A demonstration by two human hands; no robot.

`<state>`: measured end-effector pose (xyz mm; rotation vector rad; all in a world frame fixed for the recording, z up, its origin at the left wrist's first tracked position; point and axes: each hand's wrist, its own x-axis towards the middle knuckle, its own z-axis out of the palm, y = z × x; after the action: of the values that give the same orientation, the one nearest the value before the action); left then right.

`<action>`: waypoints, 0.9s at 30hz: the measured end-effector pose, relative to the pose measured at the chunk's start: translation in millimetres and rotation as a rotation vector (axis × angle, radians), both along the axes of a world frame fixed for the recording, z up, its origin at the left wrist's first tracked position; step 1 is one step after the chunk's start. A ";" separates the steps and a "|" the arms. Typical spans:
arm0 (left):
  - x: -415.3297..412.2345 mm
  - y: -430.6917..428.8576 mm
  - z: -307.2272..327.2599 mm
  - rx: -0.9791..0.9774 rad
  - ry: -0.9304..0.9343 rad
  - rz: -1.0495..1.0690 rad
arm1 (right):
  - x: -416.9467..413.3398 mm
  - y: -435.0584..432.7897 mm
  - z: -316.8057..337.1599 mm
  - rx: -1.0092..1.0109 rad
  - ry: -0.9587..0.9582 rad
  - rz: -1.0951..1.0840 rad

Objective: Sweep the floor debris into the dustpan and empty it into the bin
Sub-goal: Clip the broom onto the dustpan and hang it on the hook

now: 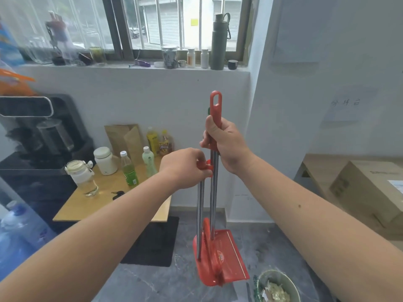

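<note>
Standing upright and parallel, broom and dustpan handles touch; right hand fingers clamp the broom's, left hand fingers the dustpan's lower grip.

Far along the windowsill stand a tall green flask and small jars. At left, bottles crowd a wooden table; cardboard boxes sit right.

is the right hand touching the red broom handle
Touching. The head view shows the right hand wrapped around the red broom handle, fingers closed on it.
</note>
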<state>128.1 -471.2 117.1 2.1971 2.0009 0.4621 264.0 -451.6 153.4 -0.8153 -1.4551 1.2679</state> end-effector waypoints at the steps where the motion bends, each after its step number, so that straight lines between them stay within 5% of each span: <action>1: -1.1 5.8 -2.0 0.001 -0.019 0.001 | -1.1 5.5 -1.4 -0.008 0.012 0.008; 17: 59.4 149.1 -40.7 -0.135 0.052 0.065 | 49.9 151.1 -68.2 -0.290 0.326 0.082; 27: 64.3 237.7 -69.7 -0.315 0.087 0.055 | 63.7 236.2 -99.3 -0.358 0.197 0.173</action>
<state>192.4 -233.5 47.4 2.0047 2.0191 0.0504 327.7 -215.4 54.1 -0.7817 -1.1761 1.7224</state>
